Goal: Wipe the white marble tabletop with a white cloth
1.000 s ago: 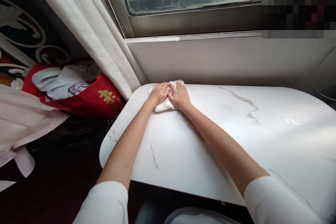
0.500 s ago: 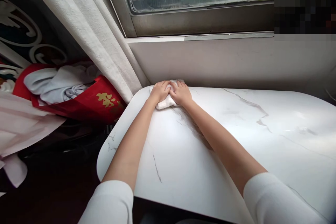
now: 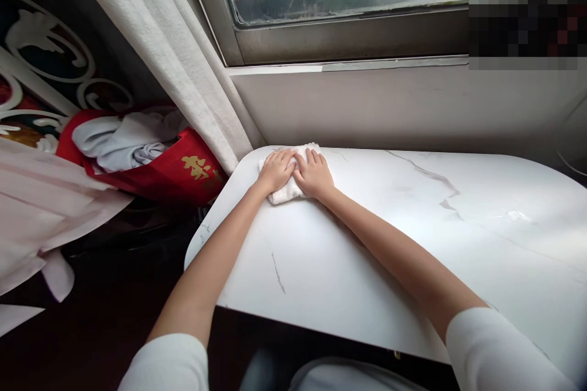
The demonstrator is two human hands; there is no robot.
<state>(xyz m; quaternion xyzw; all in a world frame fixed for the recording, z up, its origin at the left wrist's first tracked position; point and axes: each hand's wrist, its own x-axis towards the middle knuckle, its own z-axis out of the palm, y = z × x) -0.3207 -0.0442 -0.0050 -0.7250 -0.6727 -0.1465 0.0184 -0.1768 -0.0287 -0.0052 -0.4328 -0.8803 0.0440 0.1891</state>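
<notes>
Both hands lie side by side on a folded white cloth (image 3: pixel 285 194) near the far left end of the white marbled table (image 3: pixel 389 244). My left hand (image 3: pixel 277 171) rests flat on the cloth's left part, fingers spread a little and pointing toward the wall. Beside it, my right hand (image 3: pixel 314 174) presses flat on the right part, its fingers slightly apart and its thumb close to the left thumb. The cloth shows in front of the hands and between them.
Left of the table, a red bag (image 3: pixel 156 180) holds pale grey fabric (image 3: pixel 123 140). A cream curtain (image 3: pixel 174 43) hangs by the window frame (image 3: pixel 348 40). The wall (image 3: pixel 367 104) runs along the table's far edge. Pink cloth (image 3: pixel 50 208) hangs at far left.
Both hands and the cloth have come slightly back from the table's far edge. The camera view has shifted, so the red bag and curtain appear farther right.
</notes>
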